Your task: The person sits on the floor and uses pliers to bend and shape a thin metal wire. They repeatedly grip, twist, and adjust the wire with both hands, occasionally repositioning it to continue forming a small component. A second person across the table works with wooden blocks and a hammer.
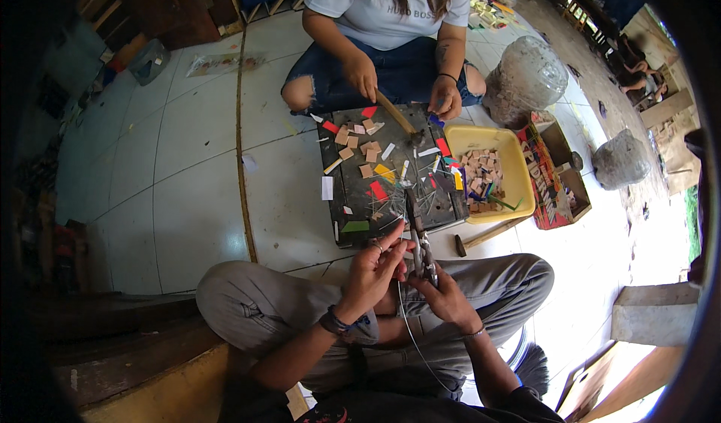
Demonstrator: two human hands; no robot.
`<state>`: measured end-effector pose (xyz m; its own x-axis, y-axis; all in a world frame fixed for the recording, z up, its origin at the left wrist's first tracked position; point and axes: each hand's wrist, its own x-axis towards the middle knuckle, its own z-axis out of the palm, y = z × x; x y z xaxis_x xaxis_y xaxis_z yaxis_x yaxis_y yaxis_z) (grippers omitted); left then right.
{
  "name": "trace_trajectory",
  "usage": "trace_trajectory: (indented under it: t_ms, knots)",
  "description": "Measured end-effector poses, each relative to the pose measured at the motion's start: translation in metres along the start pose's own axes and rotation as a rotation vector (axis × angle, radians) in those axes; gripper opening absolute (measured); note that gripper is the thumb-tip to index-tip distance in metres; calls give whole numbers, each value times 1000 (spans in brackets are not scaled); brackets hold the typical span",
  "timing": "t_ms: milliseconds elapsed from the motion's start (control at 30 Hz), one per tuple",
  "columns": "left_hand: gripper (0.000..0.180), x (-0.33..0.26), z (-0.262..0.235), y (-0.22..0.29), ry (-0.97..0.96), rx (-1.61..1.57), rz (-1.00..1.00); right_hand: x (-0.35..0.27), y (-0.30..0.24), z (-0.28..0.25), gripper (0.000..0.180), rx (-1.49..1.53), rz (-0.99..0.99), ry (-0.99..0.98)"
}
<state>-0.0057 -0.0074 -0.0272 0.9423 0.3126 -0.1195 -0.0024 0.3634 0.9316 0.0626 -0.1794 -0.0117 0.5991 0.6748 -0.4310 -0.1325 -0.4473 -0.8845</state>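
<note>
Pliers (422,252), just below the dark board (390,175), are pinched by the handles in the right hand (443,295), left hand (372,269) fingertips pressed to them; judged rigid, light, steel wire (409,333) springy, best gripped low on handles.

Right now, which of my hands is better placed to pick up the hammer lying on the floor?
Probably right. The hammer lies ahead on the right hand's side; the left hand would have to cross over the pliers.
</note>
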Motion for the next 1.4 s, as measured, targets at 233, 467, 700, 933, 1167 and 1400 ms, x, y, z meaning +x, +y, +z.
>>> trace_trajectory:
  t_ms: [233,467,700,933,1167,1400]
  knots:
    - [44,1,-7,0,-68,183,91,-3,-10,-19,65,-180,104,-42]
    - [44,2,-2,-1,-20,9,-3,-3,-4,-21,64,-70,97,-70]
    - [42,2,-1,-1,11,9,8,-6,-1,-11,58,65,143,-117]
    - [43,2,-1,-3,26,7,5,-5,9,-1,51,113,70,-80]
    - [43,3,-2,-3,23,21,8,-4,13,-6,68,-32,75,-112]
    - [43,2,-2,-5,32,44,7,-6,14,-10,70,-104,28,-130]
